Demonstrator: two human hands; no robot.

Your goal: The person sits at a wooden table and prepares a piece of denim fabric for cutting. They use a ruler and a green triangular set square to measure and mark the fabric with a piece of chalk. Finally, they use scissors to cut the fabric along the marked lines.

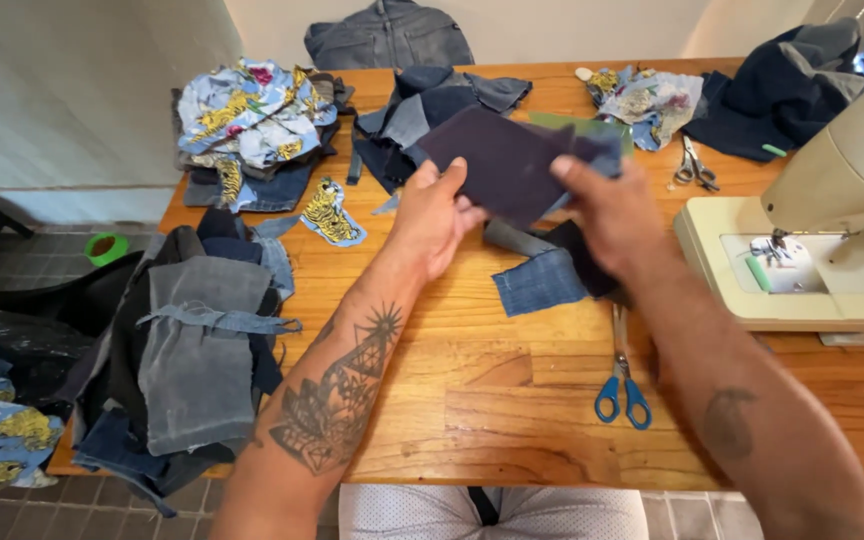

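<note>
Both hands hold a dark cloth patch [505, 160] above the table [512, 400]: left hand [432, 220] pinches its lower-left edge, right hand [607, 215] its right (long axis running between them).

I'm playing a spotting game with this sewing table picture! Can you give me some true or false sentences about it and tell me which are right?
1. Both hands, the left hand and the right hand, hold a dark cloth piece. True.
2. The blue-handled scissors are in the right hand. False: they lie on the wooden table.
3. A sewing machine stands on the right side. True.
4. The tiger-print patch lies on the sewing machine. False: it lies on the table, left of the hands.
5. The metal scissors lie on the table. True.
</note>
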